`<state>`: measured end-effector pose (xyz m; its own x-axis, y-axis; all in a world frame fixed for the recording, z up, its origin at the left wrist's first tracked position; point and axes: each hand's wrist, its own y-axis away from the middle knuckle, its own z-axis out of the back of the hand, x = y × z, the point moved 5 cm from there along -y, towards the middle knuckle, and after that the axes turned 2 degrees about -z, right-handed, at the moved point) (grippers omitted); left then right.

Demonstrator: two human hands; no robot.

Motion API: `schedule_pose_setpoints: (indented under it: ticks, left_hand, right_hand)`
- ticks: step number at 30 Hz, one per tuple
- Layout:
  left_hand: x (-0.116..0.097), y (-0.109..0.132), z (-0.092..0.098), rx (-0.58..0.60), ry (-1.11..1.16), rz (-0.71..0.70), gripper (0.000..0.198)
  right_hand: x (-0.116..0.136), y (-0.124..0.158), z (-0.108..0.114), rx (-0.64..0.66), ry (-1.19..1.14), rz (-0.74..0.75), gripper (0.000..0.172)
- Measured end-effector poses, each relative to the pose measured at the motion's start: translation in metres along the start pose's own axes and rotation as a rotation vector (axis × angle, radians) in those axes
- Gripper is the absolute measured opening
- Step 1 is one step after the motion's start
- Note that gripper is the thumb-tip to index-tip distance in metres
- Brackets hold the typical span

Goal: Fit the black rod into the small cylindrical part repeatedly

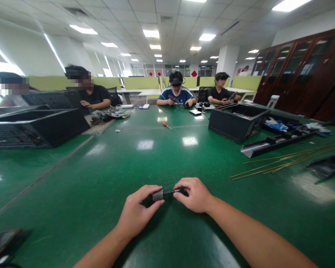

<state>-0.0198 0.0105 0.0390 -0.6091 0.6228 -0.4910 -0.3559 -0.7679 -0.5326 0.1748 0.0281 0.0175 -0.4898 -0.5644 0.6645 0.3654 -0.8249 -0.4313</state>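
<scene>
Low in the middle of the head view, just above the green table, is a short grey metal cylinder (157,195) with a thin dark shaft (168,192) sticking out to the right. My left hand (135,212) is closed on the cylinder, thumb below and fingers above. With thumb and fingertips, my right hand (194,195) pinches the shaft's far end, where a small shiny part shows. The shaft lies almost level between both hands. What kind of part this is, I cannot make out.
A red screwdriver (165,125) lies farther out on the green table (114,163). Black metal cases (234,121) stand right and left. Thin brass-coloured rods (279,160) and a metal rail (268,143) lie at right. Several people sit across, one holding a tool. A dark flat object (1,242) is near left.
</scene>
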Motion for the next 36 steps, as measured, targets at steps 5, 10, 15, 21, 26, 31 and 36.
schedule_pose_setpoints:
  ticks: [5, 10, 15, 21, 26, 31, 36]
  left_hand:
    - [0.003, 0.000, 0.001, 0.010, -0.002, 0.005, 0.027]
    - [0.003, -0.001, 0.002, 0.012, -0.014, 0.007, 0.027]
    - [0.002, -0.002, 0.002, 0.002, -0.017, 0.001, 0.027]
    - [0.004, -0.002, 0.003, -0.003, -0.024, -0.008, 0.027]
    - [0.007, -0.002, 0.002, 0.011, -0.010, 0.017, 0.028]
    - [0.015, -0.001, 0.001, 0.031, 0.052, 0.153, 0.031]
    - [0.047, -0.007, 0.016, -0.158, 0.346, 0.402, 0.046]
  right_hand:
    - [-0.003, 0.000, 0.001, -0.012, -0.013, -0.013, 0.010]
    - [-0.005, 0.000, 0.002, -0.015, -0.025, -0.024, 0.009]
    - [-0.006, 0.000, 0.003, -0.018, -0.022, -0.022, 0.010]
    - [-0.008, 0.001, 0.004, -0.023, -0.019, -0.036, 0.011]
    - [-0.008, 0.000, 0.005, -0.029, -0.018, -0.046, 0.011]
    - [-0.012, -0.001, 0.008, -0.045, -0.048, -0.097, 0.011]
    - [-0.028, -0.003, 0.007, -0.084, -0.153, -0.247, 0.016]
